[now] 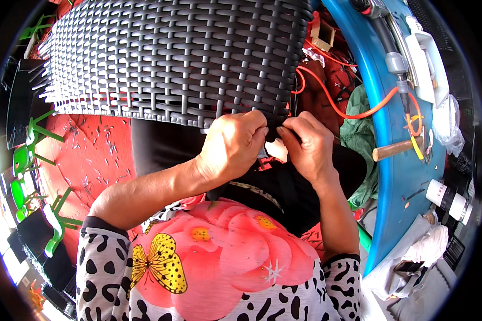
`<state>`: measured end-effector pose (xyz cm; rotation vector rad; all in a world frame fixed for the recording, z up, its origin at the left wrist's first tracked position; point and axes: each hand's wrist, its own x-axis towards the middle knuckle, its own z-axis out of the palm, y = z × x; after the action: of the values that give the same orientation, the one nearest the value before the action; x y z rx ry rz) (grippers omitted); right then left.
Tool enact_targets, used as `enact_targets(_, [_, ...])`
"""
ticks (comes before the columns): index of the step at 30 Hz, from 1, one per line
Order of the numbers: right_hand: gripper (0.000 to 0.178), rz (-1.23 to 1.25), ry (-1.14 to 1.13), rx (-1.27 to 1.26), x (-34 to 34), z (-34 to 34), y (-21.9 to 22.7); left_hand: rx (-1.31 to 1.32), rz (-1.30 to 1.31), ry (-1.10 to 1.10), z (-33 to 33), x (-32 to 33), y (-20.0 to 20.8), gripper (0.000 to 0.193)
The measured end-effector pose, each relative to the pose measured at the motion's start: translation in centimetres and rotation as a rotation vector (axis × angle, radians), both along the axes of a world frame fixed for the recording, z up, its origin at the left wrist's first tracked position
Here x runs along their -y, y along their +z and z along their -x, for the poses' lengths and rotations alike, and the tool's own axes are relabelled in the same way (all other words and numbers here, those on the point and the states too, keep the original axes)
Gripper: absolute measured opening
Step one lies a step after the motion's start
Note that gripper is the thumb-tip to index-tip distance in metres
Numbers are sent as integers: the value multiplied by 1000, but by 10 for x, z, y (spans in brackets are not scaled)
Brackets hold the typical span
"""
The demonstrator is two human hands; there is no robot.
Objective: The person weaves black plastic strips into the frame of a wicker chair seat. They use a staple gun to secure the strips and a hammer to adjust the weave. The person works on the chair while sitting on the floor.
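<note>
Dark grey plastic strands made up the woven panel (pixel 171 59), which spread out just beyond both hands and met them at its near edge, close to the right-hand corner. Flat strips ran across narrower upright ones in a tight basket pattern, glossy where light struck; along the left side, loose strand ends stuck out in a ragged row. Below that side lay the red floor (pixel 64 171), and to the right curved the blue table (pixel 401 176). The left hand (pixel 233 144) was closed tight on the edge, thumb against curled fingers; the right hand (pixel 311 144), just beside it, pinched the corner with thumb and forefinger. Exactly which strand each gripped was hidden. On the table lay a wooden handle (pixel 396 150); small dark slivers (pixel 111 161) littered the floor.
</note>
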<state>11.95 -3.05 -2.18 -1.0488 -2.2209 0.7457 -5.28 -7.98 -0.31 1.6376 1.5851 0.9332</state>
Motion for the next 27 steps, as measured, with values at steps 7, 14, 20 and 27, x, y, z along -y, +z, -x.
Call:
enact_targets(7, [21, -227, 41, -111, 15, 23, 24, 93, -151, 8, 22, 29, 13, 5])
enact_targets(14, [12, -5, 183, -250, 11, 36, 10, 133, -172, 25, 37, 39, 13, 12])
enact_targets(20, [29, 114, -11, -161, 25, 43, 16, -187, 89, -69, 53, 27, 3, 37])
enact_targets(27, [36, 30, -84, 6, 26, 51, 17, -451, 275, -295, 49, 21, 3, 60])
